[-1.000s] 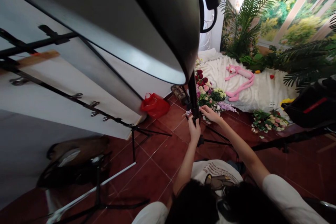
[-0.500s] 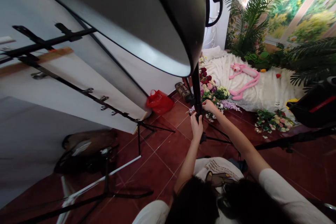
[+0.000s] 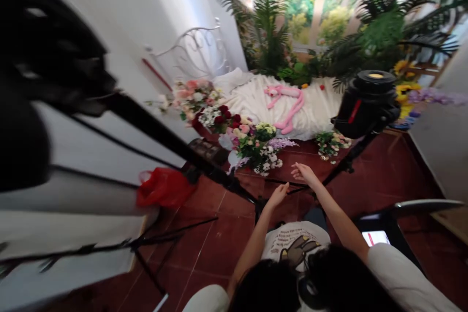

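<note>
My left hand (image 3: pixel 279 195) is off the light stand (image 3: pixel 204 163), just right of its lower end. Its fingers point forward, loosely extended, with nothing visible in them. My right hand (image 3: pixel 304 173) is held in the air a little further forward, fingers apart and slightly bent, also holding nothing. The black pole of the stand slants up to the left, where the dark lamp head (image 3: pixel 54 58) fills the corner, blurred. Beyond my hands lie artificial flowers (image 3: pixel 256 146) on the tiled floor.
A second black lamp (image 3: pixel 365 102) on a stand is at the right. A red plastic bag (image 3: pixel 164 187) lies left. Further back are a white-draped bed (image 3: pixel 248 102), a pink plush toy (image 3: pixel 287 105) and palm plants (image 3: pixel 268 14). A phone (image 3: pixel 376 238) lies at my right.
Both hands have let go of the stand's pole. The view has turned to the right, and the stand with its lamp now lies further left in the picture.
</note>
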A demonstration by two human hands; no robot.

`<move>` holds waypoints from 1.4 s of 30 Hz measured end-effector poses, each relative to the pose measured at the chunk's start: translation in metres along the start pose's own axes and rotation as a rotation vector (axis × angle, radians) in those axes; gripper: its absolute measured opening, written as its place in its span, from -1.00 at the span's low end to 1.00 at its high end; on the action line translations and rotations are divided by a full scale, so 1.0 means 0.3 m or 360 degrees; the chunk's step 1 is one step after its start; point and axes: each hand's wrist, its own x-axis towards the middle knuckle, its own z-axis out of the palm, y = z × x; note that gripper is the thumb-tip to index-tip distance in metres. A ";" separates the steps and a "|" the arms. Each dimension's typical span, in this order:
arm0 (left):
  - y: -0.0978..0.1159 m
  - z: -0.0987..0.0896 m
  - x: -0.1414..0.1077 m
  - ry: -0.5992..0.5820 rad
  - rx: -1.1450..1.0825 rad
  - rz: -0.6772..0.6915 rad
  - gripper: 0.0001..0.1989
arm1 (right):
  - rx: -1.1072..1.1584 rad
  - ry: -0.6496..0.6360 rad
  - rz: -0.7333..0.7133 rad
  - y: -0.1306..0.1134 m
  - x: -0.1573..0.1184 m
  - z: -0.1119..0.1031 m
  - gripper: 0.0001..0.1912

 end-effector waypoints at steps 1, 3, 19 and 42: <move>0.026 0.050 0.046 -0.0185 -0.0042 -0.0001 -0.47 | 0.0158 0.0124 -0.0015 0.018 -0.019 -0.065 -0.77; 0.093 0.158 0.141 -0.0525 -0.0128 0.0013 -0.52 | 0.0438 0.0340 -0.0042 0.049 -0.061 -0.184 -0.76; 0.429 0.728 0.386 -0.0884 -0.0287 0.0543 -0.64 | 0.2011 0.0076 -0.0244 0.036 -0.234 -0.565 -0.68; 0.393 0.750 0.368 -0.0851 -0.0398 0.0436 -0.61 | -0.0796 0.1353 -0.0941 0.039 -0.292 -0.585 -0.75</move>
